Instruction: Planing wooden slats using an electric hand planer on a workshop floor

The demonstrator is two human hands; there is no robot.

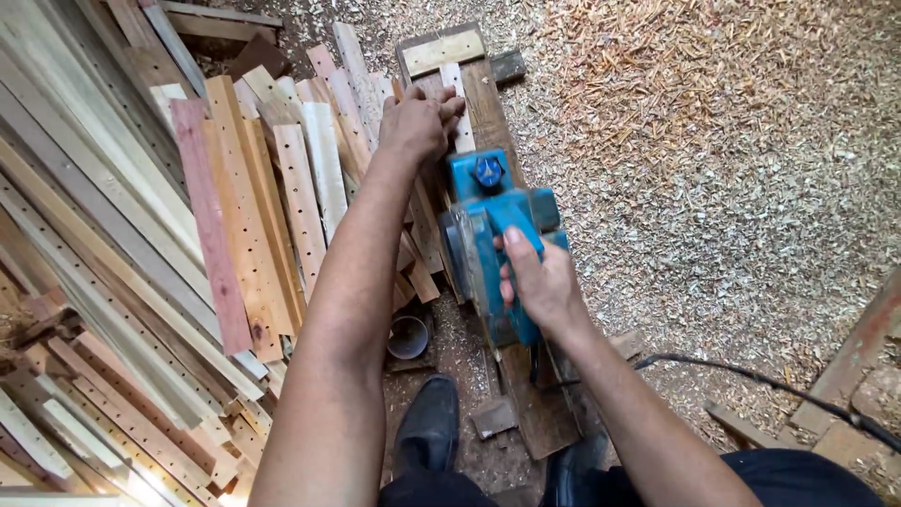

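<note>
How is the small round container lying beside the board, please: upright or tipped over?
Upright: the container shows its round open mouth facing up, on the ground beside the board.
</note>
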